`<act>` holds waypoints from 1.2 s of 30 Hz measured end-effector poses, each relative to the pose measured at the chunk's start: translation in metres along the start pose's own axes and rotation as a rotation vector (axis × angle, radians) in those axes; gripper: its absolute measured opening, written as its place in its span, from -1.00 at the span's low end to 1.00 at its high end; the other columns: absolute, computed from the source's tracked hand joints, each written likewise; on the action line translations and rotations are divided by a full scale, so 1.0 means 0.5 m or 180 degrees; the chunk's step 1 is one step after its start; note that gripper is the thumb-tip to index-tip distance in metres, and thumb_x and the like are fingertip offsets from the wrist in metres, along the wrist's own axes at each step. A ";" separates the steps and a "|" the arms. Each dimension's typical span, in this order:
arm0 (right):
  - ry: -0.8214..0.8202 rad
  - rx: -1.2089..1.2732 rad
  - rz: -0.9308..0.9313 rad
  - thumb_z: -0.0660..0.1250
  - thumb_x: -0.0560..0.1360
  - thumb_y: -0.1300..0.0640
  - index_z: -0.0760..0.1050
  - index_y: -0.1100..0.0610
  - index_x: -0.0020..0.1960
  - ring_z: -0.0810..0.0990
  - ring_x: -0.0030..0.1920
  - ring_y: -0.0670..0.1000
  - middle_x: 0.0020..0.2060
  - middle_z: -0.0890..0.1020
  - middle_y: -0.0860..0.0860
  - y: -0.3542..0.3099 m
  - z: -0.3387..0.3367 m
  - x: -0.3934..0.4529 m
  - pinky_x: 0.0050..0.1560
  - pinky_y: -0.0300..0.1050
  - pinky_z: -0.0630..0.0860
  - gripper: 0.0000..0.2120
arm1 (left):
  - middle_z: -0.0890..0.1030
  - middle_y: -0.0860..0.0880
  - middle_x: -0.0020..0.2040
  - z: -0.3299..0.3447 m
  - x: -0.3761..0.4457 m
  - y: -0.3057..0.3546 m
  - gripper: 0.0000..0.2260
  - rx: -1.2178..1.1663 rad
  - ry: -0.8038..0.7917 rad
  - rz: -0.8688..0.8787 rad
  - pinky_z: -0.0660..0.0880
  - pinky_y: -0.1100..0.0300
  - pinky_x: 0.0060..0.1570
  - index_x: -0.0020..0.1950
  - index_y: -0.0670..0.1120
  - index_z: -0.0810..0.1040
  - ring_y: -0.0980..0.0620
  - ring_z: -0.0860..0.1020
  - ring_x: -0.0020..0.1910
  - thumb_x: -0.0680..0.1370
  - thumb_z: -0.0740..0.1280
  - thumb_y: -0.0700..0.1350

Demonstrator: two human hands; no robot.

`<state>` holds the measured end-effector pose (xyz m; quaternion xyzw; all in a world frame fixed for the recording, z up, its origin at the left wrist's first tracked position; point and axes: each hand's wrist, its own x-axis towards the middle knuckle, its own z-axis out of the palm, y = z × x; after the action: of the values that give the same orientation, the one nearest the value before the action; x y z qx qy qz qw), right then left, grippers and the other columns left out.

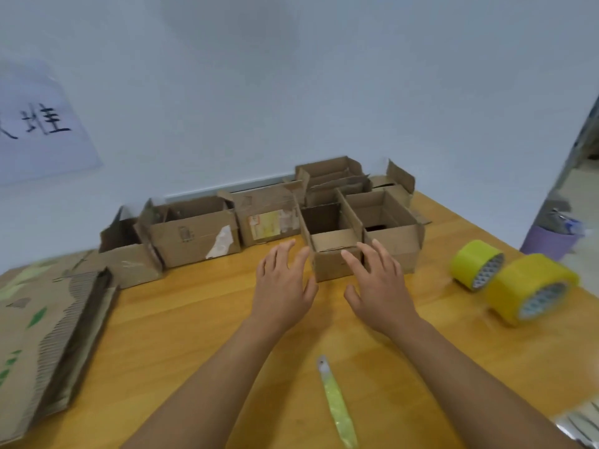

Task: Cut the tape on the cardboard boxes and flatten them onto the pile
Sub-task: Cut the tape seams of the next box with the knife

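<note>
Two open hands reach either side of a small cardboard box.

The left hand and right hand hold nothing, fingers spread, flanking the small open box on the wooden table. More open boxes line the wall behind. The flattened pile lies left; a yellow-handled cutter lies near; tape rolls sit right.

Two yellow tape rolls are seen on the wooden desk; a lilac cup stands behind, white paper is fixed on the wall
</note>
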<state>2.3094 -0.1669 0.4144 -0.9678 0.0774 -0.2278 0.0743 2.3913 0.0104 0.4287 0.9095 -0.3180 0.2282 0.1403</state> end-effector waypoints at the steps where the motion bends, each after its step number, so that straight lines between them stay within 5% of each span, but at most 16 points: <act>1: 0.0039 -0.0011 0.0091 0.35 0.51 0.05 0.36 0.04 0.50 0.18 0.55 0.23 0.48 0.35 0.16 0.017 0.000 -0.004 0.42 0.22 0.25 -0.43 | 0.36 -0.08 0.46 0.013 0.016 0.019 -0.54 0.0030 0.0087 0.0113 0.28 -0.07 0.35 0.43 0.01 0.41 -0.13 0.29 0.45 0.54 0.32 0.07; 4: -0.0027 -0.0068 0.0256 0.29 0.54 0.02 0.24 -0.02 0.56 0.04 0.58 0.19 0.56 0.19 0.13 0.053 0.016 -0.014 0.47 0.20 0.20 -0.39 | 0.28 -0.09 0.52 0.053 0.063 0.060 -0.44 0.0313 0.0098 0.0356 0.23 -0.12 0.40 0.48 0.02 0.35 -0.19 0.21 0.49 0.51 0.37 0.10; 8: -0.0482 0.0025 0.0450 0.19 0.57 -0.06 -0.02 -0.12 0.61 -0.21 0.60 0.13 0.62 -0.13 0.04 0.070 0.052 -0.015 0.53 0.16 0.05 -0.32 | 0.08 -0.06 0.61 0.093 0.102 0.070 -0.42 0.0901 -0.0494 0.0147 -0.03 -0.22 0.48 0.54 0.07 0.22 -0.30 -0.08 0.55 0.57 0.30 0.18; 14: -0.0686 0.0082 0.0502 0.16 0.58 -0.08 -0.06 -0.12 0.61 -0.37 0.57 0.08 0.58 -0.32 -0.03 0.082 0.077 -0.019 0.56 0.17 0.01 -0.32 | 0.45 -0.06 0.41 0.091 0.095 0.045 -0.65 0.0994 -0.0364 0.0103 0.13 -0.13 0.42 0.38 0.05 0.43 -0.27 0.11 0.52 0.60 0.31 -0.02; 21: -0.0411 0.0318 0.0367 0.17 0.59 -0.08 0.11 -0.07 0.59 -0.25 0.60 0.07 0.62 -0.10 0.02 0.018 0.052 -0.032 0.56 0.13 0.03 -0.40 | 0.66 -0.03 0.09 0.021 0.027 -0.010 -0.71 0.1002 -0.0117 0.0189 0.20 -0.11 0.36 0.25 0.02 0.55 -0.19 0.32 0.45 0.53 0.41 -0.04; 26: -0.0768 0.0645 -0.0015 0.13 0.60 -0.17 0.22 -0.09 0.53 -0.12 0.59 0.04 0.59 0.07 -0.01 -0.076 0.036 -0.093 0.53 0.06 0.08 -0.47 | 0.64 -0.06 0.03 -0.058 -0.065 -0.065 -0.62 0.1170 0.0029 0.0238 0.16 -0.16 0.36 0.23 0.04 0.57 -0.21 0.40 0.37 0.44 0.46 -0.20; 29: -0.1224 0.0551 0.0049 0.10 0.56 -0.28 0.22 -0.09 0.52 0.36 0.34 0.06 0.28 0.46 0.00 -0.128 0.015 -0.135 0.23 0.00 0.41 -0.42 | 0.63 -0.10 0.03 -0.098 -0.127 -0.099 -0.58 0.1334 0.0060 0.0124 0.16 -0.18 0.35 0.27 0.02 0.56 -0.23 0.42 0.34 0.44 0.47 -0.22; 31: -0.1763 0.0266 0.0080 0.06 0.52 -0.32 0.04 -0.12 0.57 0.52 0.09 0.08 0.06 0.55 -0.02 -0.158 0.000 -0.161 -0.10 -0.02 0.45 -0.32 | 0.63 -0.11 0.05 -0.118 -0.167 -0.123 -0.55 0.1432 -0.0002 -0.0017 0.16 -0.19 0.35 0.32 0.02 0.54 -0.23 0.42 0.34 0.44 0.47 -0.19; 34: -0.1927 -0.0162 -0.0037 0.03 0.54 -0.24 -0.18 -0.11 0.61 0.44 -0.21 0.05 -0.23 0.43 -0.07 -0.195 -0.012 -0.202 -0.35 -0.06 0.28 -0.27 | 0.62 -0.11 0.05 -0.132 -0.223 -0.158 -0.52 0.1517 -0.0057 -0.0230 0.17 -0.19 0.35 0.34 0.01 0.53 -0.23 0.42 0.32 0.43 0.50 -0.17; 36: -0.1804 -0.0248 -0.0003 0.02 0.58 -0.12 -0.20 -0.10 0.61 0.39 -0.24 0.04 -0.27 0.38 -0.08 -0.211 -0.020 -0.215 -0.39 -0.06 0.23 -0.32 | 0.62 -0.12 0.04 -0.132 -0.253 -0.176 -0.51 0.1527 -0.0062 -0.0348 0.18 -0.21 0.34 0.32 -0.01 0.54 -0.23 0.42 0.31 0.41 0.52 -0.15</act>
<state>2.2222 -0.0451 0.3959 -0.9950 0.0619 0.0550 0.0557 2.3385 0.1687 0.4115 0.9348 -0.2064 0.2804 -0.0707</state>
